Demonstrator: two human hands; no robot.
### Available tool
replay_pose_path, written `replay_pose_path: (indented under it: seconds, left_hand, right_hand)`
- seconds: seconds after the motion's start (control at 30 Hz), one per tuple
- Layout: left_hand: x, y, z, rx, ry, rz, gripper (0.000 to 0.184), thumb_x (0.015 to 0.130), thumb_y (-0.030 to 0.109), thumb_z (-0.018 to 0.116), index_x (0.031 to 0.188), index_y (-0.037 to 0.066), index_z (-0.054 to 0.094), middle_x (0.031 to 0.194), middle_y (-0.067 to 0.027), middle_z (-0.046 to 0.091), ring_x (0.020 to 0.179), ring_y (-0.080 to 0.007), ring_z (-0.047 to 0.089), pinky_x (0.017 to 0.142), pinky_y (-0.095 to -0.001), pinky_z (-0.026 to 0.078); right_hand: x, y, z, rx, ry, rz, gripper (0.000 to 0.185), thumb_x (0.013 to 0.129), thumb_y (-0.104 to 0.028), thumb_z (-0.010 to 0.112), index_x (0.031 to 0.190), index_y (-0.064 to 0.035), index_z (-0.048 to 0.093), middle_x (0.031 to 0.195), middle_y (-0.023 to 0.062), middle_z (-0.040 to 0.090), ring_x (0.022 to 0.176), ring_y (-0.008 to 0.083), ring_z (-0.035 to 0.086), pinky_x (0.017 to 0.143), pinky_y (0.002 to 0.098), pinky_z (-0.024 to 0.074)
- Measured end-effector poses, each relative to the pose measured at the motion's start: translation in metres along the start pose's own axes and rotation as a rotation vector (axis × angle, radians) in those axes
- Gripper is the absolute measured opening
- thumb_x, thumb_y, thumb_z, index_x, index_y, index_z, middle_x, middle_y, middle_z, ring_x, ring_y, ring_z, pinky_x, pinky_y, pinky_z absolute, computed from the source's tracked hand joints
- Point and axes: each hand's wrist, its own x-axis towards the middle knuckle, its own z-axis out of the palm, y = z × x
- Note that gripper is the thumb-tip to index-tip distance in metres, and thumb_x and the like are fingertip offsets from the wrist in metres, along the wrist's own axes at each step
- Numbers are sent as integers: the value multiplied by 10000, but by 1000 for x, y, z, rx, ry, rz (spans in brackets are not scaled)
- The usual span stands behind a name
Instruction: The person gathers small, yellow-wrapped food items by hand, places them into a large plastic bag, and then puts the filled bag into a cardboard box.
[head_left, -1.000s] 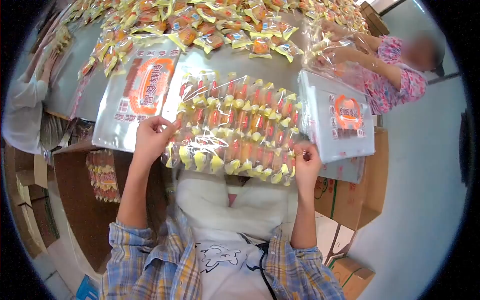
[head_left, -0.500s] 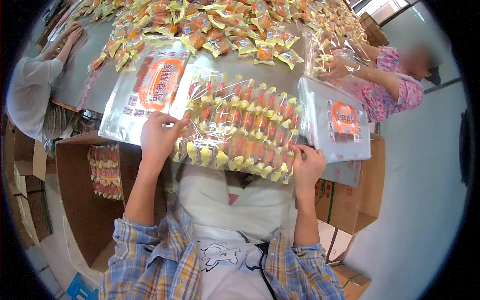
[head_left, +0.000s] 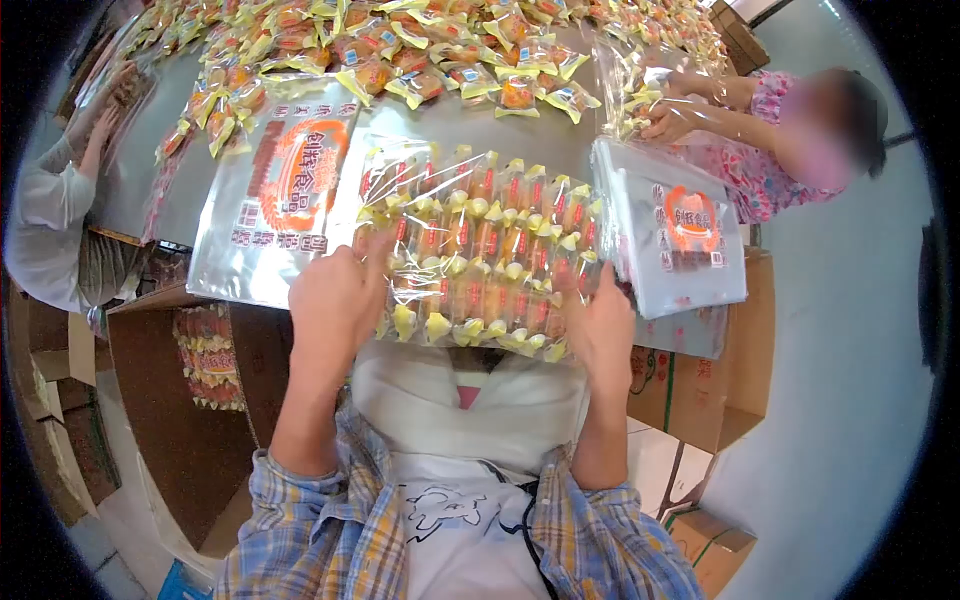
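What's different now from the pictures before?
Both hands moved inward. The left hand slid right, from the clear pack's left edge onto its near left part. The right hand came left from the right edge, its fingers now pointing forward over the near right corner. I can't tell if either let go. The pack, the printed bags and the heap of small packets stayed about where they were.

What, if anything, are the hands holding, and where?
Left hand and right hand touch opposite sides of the snack bag; can't tell if they grip it.

Grey table (head_left: 455,130) bears wrapped snacks (head_left: 516,93); printed bags (head_left: 285,190).
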Motion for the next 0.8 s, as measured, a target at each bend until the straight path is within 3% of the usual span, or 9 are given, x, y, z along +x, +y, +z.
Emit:
replay_pose_path:
  seconds: [0.07,0.13,0.23,0.33,0.43,0.5,0.63,0.73,0.8]
  left_hand:
    - [-5,15,-1,7,0,9,903,873,778,588,898,-118,690,733,-260,701,759,-445,720,725,-500,567]
    - [-13,24,0,-4,21,80,1014,777,864,625,930,-138,670,751,-264,707,786,-445,731,718,-494,574]
    - [-10,35,-6,37,-105,-65,1042,695,902,654,1068,-71,697,951,-291,730,880,-453,719,786,-543,552]
    - [-4,30,9,83,21,-21,1113,617,923,692,982,-128,682,765,-214,729,763,-383,755,647,-439,589]
    - [6,23,13,112,-28,-6,1098,604,916,703,993,-111,696,771,-198,737,740,-343,760,628,-415,587]
    - [5,27,6,86,-100,-58,1078,624,938,660,962,-84,711,816,-223,739,790,-375,753,673,-458,581]
    - [0,11,22,-72,18,-59,1019,682,932,617,927,-53,705,771,-189,728,750,-364,747,647,-460,570]
    - [-1,7,23,-168,7,-97,945,750,846,649,970,-73,688,796,-201,731,782,-379,746,689,-478,573]
    - [0,2,22,-213,-11,-70,933,766,828,647,977,-80,680,798,-208,731,787,-387,743,704,-490,573]
  right_hand:
    - [10,-6,0,22,-61,92,1309,822,-895,517,1535,174,269,1049,374,691,1054,472,693,913,533,534]
    - [1,-36,-9,-60,-170,106,1359,787,-914,535,1554,163,221,1051,375,691,1055,464,695,914,537,531]
    - [-5,-45,-2,-173,-199,93,1385,780,-928,520,1617,76,64,1090,353,673,1064,470,677,936,529,515]
    - [-9,-54,12,-241,-139,67,1404,757,-908,575,1639,9,-18,1239,362,614,1128,488,649,995,545,487]
    - [-5,-50,10,-174,-122,102,1377,783,-851,614,1629,40,-7,1336,352,608,1230,476,617,1031,511,478]
    - [-1,-39,15,-118,-66,111,1380,790,-825,628,1621,59,-30,1388,325,598,1289,451,593,1071,477,456]
    - [11,-9,20,54,-6,161,1408,795,-836,616,1609,72,-90,1398,350,576,1320,424,580,1119,426,412]
    - [39,48,41,319,-34,114,1197,916,-535,717,1617,74,-38,1496,287,502,1268,325,603,1024,371,480]
    - [29,36,35,500,-58,132,1012,963,-389,718,1604,79,90,1388,210,561,1152,239,606,921,331,497]
